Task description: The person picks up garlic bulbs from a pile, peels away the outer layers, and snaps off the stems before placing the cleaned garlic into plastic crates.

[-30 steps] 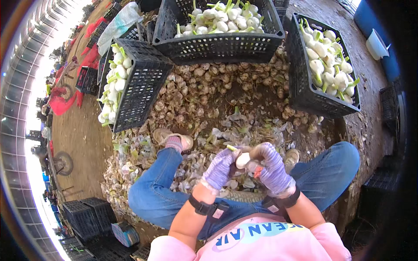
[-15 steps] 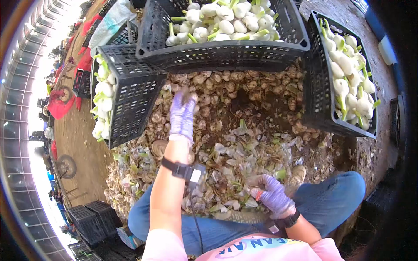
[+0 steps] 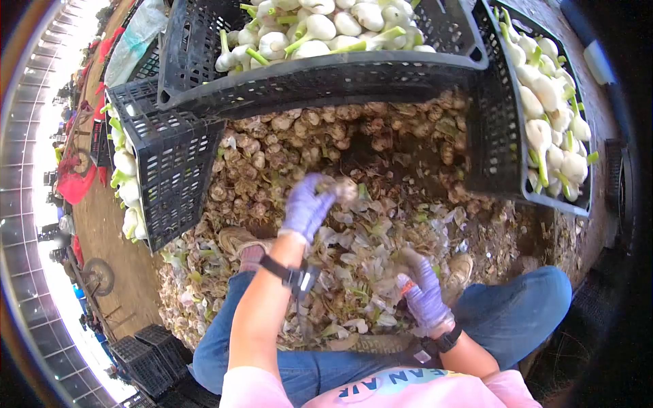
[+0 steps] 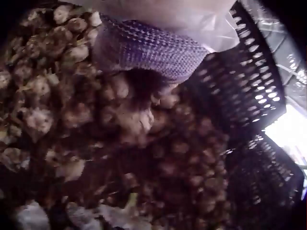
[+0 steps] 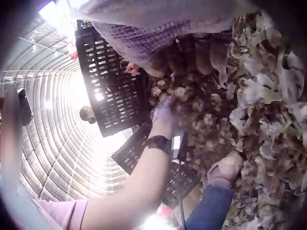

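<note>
Purple-gloved left hand [image 3: 307, 206] has its fingers wrapped round a dirty unpeeled garlic bulb [image 3: 342, 188] lifted just off the pile [image 3: 299, 136], right hand [image 3: 423, 289] sits loosely curled over the peelings, gripping I can't tell what, so peeling looks next.

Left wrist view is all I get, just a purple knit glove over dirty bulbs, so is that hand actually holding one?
Observer: Yes. In the head view the left hand grips a dirty unpeeled bulb lifted above the heap of unpeeled bulbs.
Operator: And the other hand?
Observer: The right hand hangs low over the pale peeled skins, near the blue-jeaned knee; whether it holds anything is unclear.
Operator: Where are the clean ones?
Observer: White peeled bulbs fill the black plastic crate ahead.
</note>
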`<state>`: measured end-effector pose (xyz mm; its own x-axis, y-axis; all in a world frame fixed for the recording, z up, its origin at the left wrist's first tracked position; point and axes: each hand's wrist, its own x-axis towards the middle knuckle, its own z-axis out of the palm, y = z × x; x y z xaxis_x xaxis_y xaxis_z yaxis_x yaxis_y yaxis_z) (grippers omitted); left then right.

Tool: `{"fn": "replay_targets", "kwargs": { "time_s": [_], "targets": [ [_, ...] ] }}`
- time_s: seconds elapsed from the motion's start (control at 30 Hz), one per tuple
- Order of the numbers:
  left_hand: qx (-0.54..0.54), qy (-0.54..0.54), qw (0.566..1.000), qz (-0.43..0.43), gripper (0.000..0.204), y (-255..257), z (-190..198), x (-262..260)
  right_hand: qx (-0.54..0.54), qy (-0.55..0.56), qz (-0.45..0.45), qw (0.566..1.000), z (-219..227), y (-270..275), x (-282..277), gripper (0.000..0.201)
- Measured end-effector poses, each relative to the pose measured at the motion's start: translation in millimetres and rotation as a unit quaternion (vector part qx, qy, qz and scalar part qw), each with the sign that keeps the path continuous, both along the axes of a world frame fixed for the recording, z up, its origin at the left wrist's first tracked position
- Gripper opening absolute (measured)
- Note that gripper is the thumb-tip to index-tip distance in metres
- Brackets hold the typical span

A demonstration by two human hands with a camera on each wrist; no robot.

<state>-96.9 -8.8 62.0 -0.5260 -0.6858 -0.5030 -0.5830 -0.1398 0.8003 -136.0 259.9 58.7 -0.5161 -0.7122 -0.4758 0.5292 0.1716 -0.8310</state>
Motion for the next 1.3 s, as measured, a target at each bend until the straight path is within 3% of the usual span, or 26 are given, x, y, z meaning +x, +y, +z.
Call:
{"fn": "replay_targets", "kwargs": {
  "time_s": [0.03, 0.1, 0.17, 0.2, 0.23, 0.27, 0.37, 0.4, 0.47, 0.53, 0.57, 0.63, 0.73, 0.9, 0.97, 1.03, 1.13, 1.23, 1.27, 1.3],
  "targets": [
    [-0.052, 0.025, 0.995, -0.078, 0.031, 17, 14, 7, -0.031, 0.018, -0.045, 0.998, 4, 0, 2, 0.046],
    [-0.054, 0.055, 0.989, -0.129, 0.027, 52, 36, 16, -0.062, -0.002, -0.078, 0.995, 29, -6, 7, 0.045],
    [0.053, 0.084, 0.986, -0.137, 0.029, 84, 61, 26, -0.1, -0.019, -0.108, 0.989, 45, -2, 6, 0.044],
    [0.083, 0.139, 0.978, -0.132, 0.032, 103, 69, 33, -0.119, -0.064, -0.076, 0.988, 51, 3, 5, 0.043],
    [0.108, 0.195, 0.967, -0.126, 0.035, 117, 79, 38, -0.142, -0.107, -0.042, 0.983, 57, 7, 5, 0.042],
    [-0.047, 0.247, 0.944, -0.213, 0.047, 126, 91, 42, -0.149, -0.101, -0.04, 0.983, 64, 12, 6, 0.042],
    [0.099, 0.253, 0.943, -0.191, 0.071, 156, 86, 71, -0.173, -0.233, -0.06, 0.955, 85, 23, 11, 0.038],
    [0.091, 0.257, 0.943, -0.194, 0.071, 163, 96, 77, -0.187, -0.245, -0.058, 0.95, 85, 28, 16, 0.033],
    [-0.052, 0.23, 0.96, -0.152, 0.073, 177, 118, 87, -0.14, -0.185, -0.024, 0.972, 96, 40, 17, 0.031],
    [-0.094, 0.2, 0.965, -0.143, 0.072, 184, 124, 99, -0.076, -0.058, -0.008, 0.995, 111, 43, 24, 0.028],
    [-0.134, 0.171, 0.966, -0.138, 0.071, 187, 126, 104, -0.079, -0.057, -0.006, 0.995, 112, 45, 26, 0.028],
    [-0.179, 0.153, 0.962, -0.136, 0.067, 195, 137, 109, -0.141, 0.143, 0.03, 0.979, 112, 50, 27, 0.027],
    [-0.392, 0.175, 0.886, -0.174, 0.061, 206, 151, 110, -0.157, 0.079, 0.015, 0.984, 121, 54, 38, 0.029],
    [-0.403, 0.225, 0.865, -0.199, 0.066, 215, 156, 117, -0.173, -0.02, 0.023, 0.985, 127, 59, 34, 0.027],
    [-0.378, 0.221, 0.88, -0.183, 0.068, 219, 154, 121, -0.191, -0.008, -0.003, 0.982, 133, 61, 35, 0.024],
    [-0.365, 0.226, 0.884, -0.185, 0.068, 220, 155, 124, -0.103, -0.102, 0.063, 0.987, 148, 66, 27, 0.024],
    [-0.321, 0.237, 0.901, -0.169, 0.069, 221, 154, 128, -0.102, -0.075, 0.119, 0.985, 160, 67, 20, 0.023],
    [-0.252, 0.26, 0.922, -0.14, 0.07, 223, 151, 130, -0.106, -0.041, 0.12, 0.986, 158, 67, 21, 0.023],
    [-0.049, 0.298, 0.951, -0.064, 0.066, 228, 154, 130, -0.106, -0.041, 0.12, 0.986, 156, 68, 19, 0.023],
    [0.157, 0.322, 0.933, 0.017, 0.062, 230, 156, 129, -0.111, -0.023, 0.148, 0.983, 152, 70, 16, 0.022]
  ]
}}
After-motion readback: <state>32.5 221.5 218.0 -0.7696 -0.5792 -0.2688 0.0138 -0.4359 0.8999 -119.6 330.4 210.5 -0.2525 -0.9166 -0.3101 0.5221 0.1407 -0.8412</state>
